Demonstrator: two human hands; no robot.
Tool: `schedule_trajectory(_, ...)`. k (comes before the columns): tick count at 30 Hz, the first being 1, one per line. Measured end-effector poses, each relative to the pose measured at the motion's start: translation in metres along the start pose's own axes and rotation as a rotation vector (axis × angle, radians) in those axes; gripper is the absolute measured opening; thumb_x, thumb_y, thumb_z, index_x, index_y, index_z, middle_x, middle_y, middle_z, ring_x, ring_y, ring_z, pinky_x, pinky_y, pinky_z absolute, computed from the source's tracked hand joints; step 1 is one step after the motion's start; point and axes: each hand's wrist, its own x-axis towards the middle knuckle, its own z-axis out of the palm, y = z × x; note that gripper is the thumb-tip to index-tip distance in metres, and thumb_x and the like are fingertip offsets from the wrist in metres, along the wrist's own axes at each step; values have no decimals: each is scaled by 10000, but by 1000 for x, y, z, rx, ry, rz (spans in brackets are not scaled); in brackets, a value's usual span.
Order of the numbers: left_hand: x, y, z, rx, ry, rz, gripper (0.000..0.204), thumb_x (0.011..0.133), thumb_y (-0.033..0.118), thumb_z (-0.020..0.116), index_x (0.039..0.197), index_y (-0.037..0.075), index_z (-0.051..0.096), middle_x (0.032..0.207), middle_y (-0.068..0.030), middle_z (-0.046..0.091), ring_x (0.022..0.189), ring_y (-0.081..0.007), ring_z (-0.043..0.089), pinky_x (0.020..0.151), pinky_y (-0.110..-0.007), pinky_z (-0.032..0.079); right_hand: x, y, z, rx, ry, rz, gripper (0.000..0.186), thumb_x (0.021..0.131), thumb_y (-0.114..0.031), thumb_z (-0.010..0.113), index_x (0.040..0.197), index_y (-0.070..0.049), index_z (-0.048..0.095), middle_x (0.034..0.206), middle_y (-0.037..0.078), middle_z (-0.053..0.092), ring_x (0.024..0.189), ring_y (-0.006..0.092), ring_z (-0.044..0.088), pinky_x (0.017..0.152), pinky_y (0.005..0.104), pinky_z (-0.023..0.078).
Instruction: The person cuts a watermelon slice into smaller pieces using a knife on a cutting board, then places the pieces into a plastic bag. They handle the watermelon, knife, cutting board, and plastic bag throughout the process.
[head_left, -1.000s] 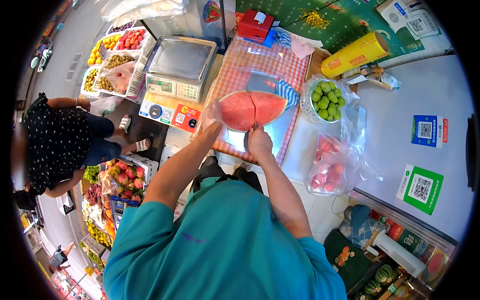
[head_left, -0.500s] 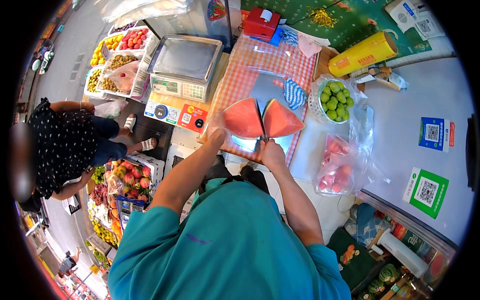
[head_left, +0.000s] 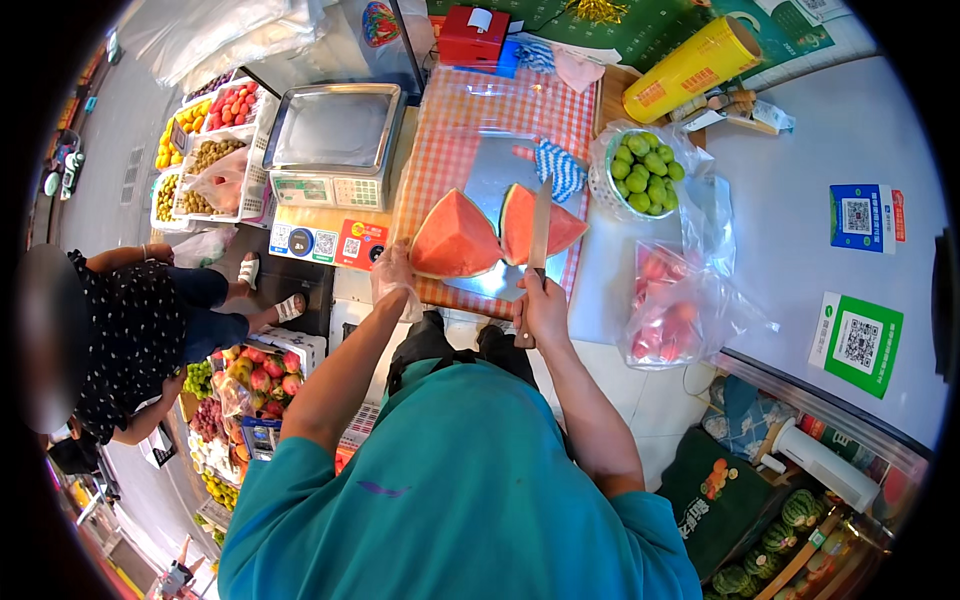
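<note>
Melon (head_left: 456,240) sitting in two red wedges!

We're seeing the left wedge (head_left: 456,240) rising to a peak, flesh glowing pinkish red, thin greenish rind edging it. Just beside, the right wedge (head_left: 565,233) is showing behind the knife (head_left: 540,228) the right hand (head_left: 543,308) is gripping. Both are lying over the metal sheet (head_left: 490,165) and checked cloth (head_left: 450,120). The plastic-gloved left hand (head_left: 394,270) is sitting beside the left wedge; whether it's grasping, we can't tell.
</note>
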Motion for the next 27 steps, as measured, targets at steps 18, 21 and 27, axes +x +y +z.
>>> schedule_trajectory(18,-12,13,-18,153,-123,291,419,1049,323,543,1321,16,630,1189,-141,716,1106,-188,651,971,-313,476,42,-50,33,-434,-60,-114,347,1009,-341,549,923,-10,608,612,62,588,484,175,578,461,345,460)
schedule_trajectory(21,-22,18,-30,192,-198,403,421,1046,316,534,1344,31,613,1227,-175,700,1143,-235,663,971,-330,489,18,-60,34,-422,56,-183,359,993,-342,560,912,4,608,596,65,581,442,168,557,434,339,441)
schedule_trajectory(27,-19,26,-43,320,-332,510,474,1033,296,524,1431,39,510,1273,-234,652,1182,-354,644,987,-389,495,7,-33,33,52,67,110,348,1000,-339,573,937,4,567,592,65,550,437,160,520,418,319,417)
